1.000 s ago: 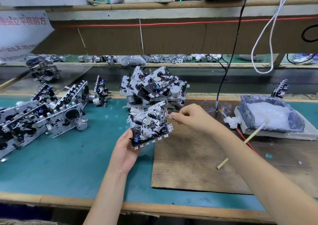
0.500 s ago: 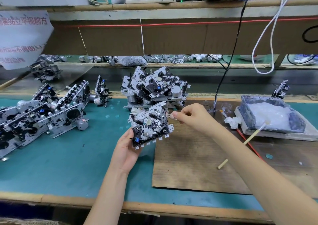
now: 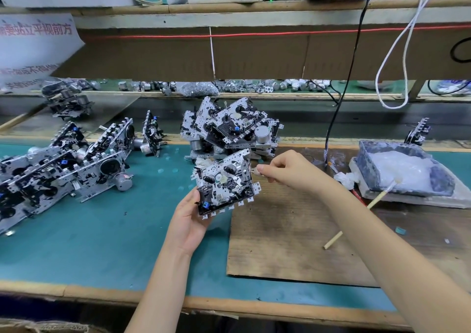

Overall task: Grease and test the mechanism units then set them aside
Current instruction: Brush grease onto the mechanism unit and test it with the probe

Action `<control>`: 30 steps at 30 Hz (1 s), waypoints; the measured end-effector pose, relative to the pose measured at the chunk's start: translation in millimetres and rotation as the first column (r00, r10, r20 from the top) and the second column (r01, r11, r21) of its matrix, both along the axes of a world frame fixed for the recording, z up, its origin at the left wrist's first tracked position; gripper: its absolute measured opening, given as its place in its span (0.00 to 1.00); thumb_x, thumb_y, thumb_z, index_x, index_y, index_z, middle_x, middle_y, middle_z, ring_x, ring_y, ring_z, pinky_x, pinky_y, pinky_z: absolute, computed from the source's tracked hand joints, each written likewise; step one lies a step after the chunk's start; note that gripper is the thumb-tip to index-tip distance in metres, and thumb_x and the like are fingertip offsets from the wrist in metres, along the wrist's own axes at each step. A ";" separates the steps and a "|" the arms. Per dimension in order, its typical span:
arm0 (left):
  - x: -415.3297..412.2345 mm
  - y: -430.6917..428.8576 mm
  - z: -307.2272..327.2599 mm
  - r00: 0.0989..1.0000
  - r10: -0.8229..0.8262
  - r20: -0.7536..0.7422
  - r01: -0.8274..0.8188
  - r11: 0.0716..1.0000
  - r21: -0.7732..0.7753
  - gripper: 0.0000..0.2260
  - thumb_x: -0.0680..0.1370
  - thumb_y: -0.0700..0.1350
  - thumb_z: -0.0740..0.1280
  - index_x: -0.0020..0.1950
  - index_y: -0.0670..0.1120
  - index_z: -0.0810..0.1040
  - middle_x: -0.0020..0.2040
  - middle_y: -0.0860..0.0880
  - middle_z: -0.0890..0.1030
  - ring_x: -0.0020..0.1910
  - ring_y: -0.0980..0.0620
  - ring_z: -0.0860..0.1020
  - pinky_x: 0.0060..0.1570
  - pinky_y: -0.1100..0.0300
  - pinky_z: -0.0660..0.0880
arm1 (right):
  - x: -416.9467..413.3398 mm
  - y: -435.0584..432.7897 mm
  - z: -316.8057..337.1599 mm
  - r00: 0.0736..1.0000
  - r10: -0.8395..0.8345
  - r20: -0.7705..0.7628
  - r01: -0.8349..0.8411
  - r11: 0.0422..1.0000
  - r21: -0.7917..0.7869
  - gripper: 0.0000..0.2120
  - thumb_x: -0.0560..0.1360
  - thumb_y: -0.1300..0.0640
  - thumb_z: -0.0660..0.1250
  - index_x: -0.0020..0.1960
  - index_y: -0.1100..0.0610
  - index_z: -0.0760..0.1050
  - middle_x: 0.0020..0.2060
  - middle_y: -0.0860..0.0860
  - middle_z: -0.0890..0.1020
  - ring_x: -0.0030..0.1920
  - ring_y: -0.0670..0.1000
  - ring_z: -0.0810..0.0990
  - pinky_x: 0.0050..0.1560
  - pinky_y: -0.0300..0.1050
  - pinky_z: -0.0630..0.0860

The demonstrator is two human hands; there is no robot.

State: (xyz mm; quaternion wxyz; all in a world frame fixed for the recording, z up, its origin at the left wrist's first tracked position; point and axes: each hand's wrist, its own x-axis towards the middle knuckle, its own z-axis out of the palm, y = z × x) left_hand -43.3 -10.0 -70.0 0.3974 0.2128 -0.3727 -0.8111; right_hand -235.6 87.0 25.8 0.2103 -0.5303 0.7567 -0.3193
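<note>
One mechanism unit (image 3: 224, 182) is sitting tilted in the left hand (image 3: 188, 220), whose fingers are curling round its near left corner and gripping it from underneath, keeping it clear of the bench. The unit is hanging over the seam where the teal mat (image 3: 89, 230) is meeting the brown board (image 3: 280, 236), just on the near side of a heap of units (image 3: 229, 129). The right hand (image 3: 288, 172) is reaching in from the right with its fingers curled, thumb and forefinger pinching a small pale piece at the unit's right edge; what that piece is I cannot tell. Many more units are lying in a row (image 3: 63, 169) at the left on the mat. At the right a grease tray (image 3: 402, 177) is sitting on a plastic sheet, and a wooden stick (image 3: 379, 196) is leaning with its far tip in the white grease and its near end on the board.
</note>
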 end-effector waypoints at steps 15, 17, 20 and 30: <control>-0.1 0.0 1.6 1.000 0.010 -0.009 -0.010 1.000 0.019 0.18 0.78 0.41 0.56 0.43 0.49 0.87 0.44 0.51 0.85 0.41 0.56 0.83 0.37 0.64 0.79 | 3.1 -0.3 -5.8 1.000 0.010 0.006 -0.009 0.994 -0.111 0.22 0.76 0.51 0.65 0.25 0.57 0.70 0.24 0.56 0.68 0.30 0.51 0.69 0.36 0.43 0.64; 0.3 0.0 1.2 1.000 0.014 -0.009 -0.013 0.999 0.033 0.21 0.80 0.40 0.54 0.43 0.49 0.87 0.44 0.51 0.85 0.40 0.56 0.83 0.36 0.64 0.79 | 3.6 0.0 -5.5 1.000 0.010 -0.003 -0.010 0.994 -0.108 0.22 0.76 0.51 0.65 0.25 0.57 0.70 0.23 0.53 0.67 0.27 0.49 0.65 0.34 0.42 0.63; 0.5 0.4 1.2 1.000 0.012 -0.008 -0.012 0.999 0.033 0.20 0.79 0.40 0.55 0.43 0.49 0.87 0.44 0.51 0.85 0.41 0.56 0.83 0.37 0.64 0.79 | 3.4 0.7 -4.3 1.000 0.008 -0.001 -0.008 0.996 -0.093 0.21 0.75 0.50 0.66 0.26 0.57 0.71 0.23 0.52 0.67 0.25 0.47 0.63 0.33 0.42 0.63; -0.5 -0.5 0.3 1.000 -0.002 -0.002 0.002 1.000 0.021 0.14 0.71 0.43 0.61 0.43 0.49 0.87 0.44 0.50 0.85 0.41 0.55 0.83 0.39 0.63 0.80 | -3.0 1.5 -0.5 1.000 0.011 0.006 -0.011 1.000 0.028 0.21 0.75 0.46 0.65 0.28 0.58 0.74 0.24 0.51 0.70 0.21 0.43 0.63 0.28 0.36 0.63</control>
